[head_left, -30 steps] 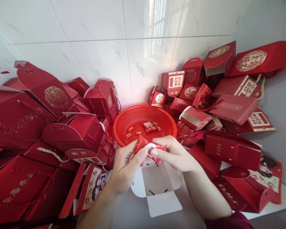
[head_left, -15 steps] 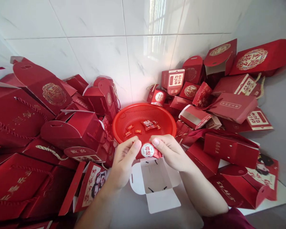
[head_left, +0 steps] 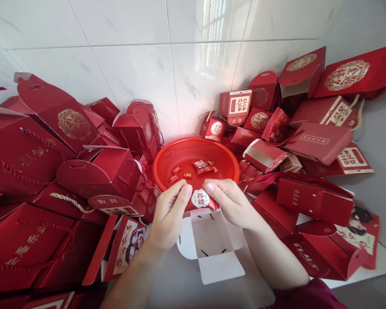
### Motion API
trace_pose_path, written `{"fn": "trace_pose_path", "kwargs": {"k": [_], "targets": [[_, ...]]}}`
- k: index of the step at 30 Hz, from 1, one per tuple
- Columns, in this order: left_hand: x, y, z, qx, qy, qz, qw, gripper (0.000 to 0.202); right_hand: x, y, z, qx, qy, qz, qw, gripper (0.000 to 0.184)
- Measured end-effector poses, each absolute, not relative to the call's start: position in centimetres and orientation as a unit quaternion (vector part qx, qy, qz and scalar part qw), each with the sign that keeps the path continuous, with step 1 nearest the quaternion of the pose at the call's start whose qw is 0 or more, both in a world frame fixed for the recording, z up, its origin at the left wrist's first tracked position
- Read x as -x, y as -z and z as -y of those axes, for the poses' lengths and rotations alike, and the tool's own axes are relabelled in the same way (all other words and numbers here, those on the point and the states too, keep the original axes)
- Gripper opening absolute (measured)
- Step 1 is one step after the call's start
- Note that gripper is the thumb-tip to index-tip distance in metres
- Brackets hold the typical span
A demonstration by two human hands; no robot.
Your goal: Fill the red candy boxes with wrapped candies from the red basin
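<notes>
Two forearms point(head_left: 135, 262) slant inward, left hand point(head_left: 169, 212) and right hand point(head_left: 233, 204) sharing a thumbs-uppermost grip on a red packet point(head_left: 200, 199).

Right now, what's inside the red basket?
Red basket: one larger wrapped packet, several small red wrapped pieces. Its near part is partly hidden by the hands and the labelled packet they hold; anything there can't be seen.

white veined wall tiles point(head_left: 131, 73) | left: red boxes point(head_left: 96, 174), cream rope handle point(head_left: 71, 201) | right: heaped red cartons point(head_left: 309, 201)
</notes>
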State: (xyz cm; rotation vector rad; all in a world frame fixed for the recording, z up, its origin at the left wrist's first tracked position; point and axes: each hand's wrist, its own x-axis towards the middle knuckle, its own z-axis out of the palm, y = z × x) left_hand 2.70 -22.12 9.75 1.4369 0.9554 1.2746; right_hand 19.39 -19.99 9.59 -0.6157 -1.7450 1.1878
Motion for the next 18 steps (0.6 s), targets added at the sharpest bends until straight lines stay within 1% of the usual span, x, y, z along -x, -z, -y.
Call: {"fn": "trace_pose_path", "kwargs": {"k": [6,12,15,17,18], "targets": [[-2.9,-9.6,22.0,-0.584,-0.533,-0.399,0.464,0.039,-19.5,-9.6,19.9,0.261,-0.477,0.709,0.450,0.046],[-2.8,-9.8,22.1,-0.629,-0.501,-0.440,0.399,0.039,-19.5,-9.4,19.7,0.272,-0.472,0.709,0.448,0.046],[-2.7,-9.9,22.2,-0.641,-0.488,-0.448,0.388,0.039,-19.7,-9.6,19.6,0.286,-0.464,0.713,0.442,0.043],[-2.7,-9.9,22.3,-0.641,-0.492,-0.446,0.385,0.034,-20.2,-10.0,19.6,0.304,-0.441,0.724,0.435,0.039],[-2.7,-10.0,22.3,-0.640,-0.497,-0.445,0.382,0.029,-20.6,-10.3,19.6,0.313,-0.428,0.732,0.429,0.037]]}}
